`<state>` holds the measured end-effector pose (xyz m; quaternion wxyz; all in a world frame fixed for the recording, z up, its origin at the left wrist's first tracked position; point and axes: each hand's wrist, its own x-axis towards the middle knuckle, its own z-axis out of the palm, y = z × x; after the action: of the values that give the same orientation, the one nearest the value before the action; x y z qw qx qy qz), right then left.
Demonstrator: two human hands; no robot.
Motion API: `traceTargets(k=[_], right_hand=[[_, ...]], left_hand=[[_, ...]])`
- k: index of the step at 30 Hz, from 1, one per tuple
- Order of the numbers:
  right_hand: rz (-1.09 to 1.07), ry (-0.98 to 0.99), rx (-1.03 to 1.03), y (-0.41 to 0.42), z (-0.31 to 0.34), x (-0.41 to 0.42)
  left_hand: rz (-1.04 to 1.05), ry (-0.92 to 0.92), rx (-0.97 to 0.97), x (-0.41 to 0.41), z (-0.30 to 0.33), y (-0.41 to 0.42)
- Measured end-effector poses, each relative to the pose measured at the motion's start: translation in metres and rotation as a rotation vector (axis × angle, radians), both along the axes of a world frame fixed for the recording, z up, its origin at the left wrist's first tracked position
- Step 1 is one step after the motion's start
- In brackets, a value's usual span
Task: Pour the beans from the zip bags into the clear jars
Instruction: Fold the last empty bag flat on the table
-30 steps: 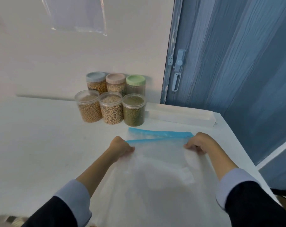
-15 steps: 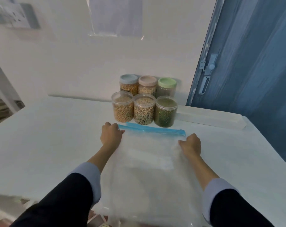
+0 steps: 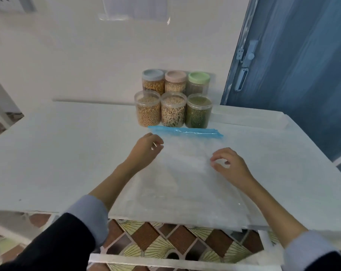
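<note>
A large clear zip bag (image 3: 185, 178) with a blue zip strip (image 3: 185, 132) lies flat on the white table (image 3: 68, 153), looking empty, its near end at the table's front edge. My left hand (image 3: 146, 148) hovers at the bag's left edge, fingers loosely curled, holding nothing. Over the bag's right part my right hand (image 3: 229, 163) is also loosely curled and empty. Just beyond the zip stand three lidless clear jars: yellow beans (image 3: 147, 108), pale beans (image 3: 173, 110) and green beans (image 3: 198, 111).
Behind them three lidded jars line the wall, with grey-blue (image 3: 153, 81), pink (image 3: 175, 81) and green (image 3: 199, 83) lids. A blue door (image 3: 294, 65) stands at the right. A long white box (image 3: 249, 117) lies on the table's far right. Patterned floor tiles (image 3: 165, 243) show below the front edge.
Both hands let go of the bag's zip end and drew back toward me. The bag now lies flat on the table. The view has tilted downward.
</note>
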<state>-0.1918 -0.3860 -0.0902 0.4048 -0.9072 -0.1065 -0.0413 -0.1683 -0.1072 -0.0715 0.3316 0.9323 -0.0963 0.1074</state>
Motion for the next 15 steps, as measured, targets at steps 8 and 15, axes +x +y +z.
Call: traceTargets(k=[8,15], right_hand=[[0.507,0.316,-0.140,-0.014,0.032,-0.071],[0.380,0.109,-0.242,-0.019,0.003,-0.098]], left_hand=[[-0.451,0.440,0.137,-0.111,0.026,0.007],[-0.245,0.260,0.175,-0.130,-0.001,0.008]])
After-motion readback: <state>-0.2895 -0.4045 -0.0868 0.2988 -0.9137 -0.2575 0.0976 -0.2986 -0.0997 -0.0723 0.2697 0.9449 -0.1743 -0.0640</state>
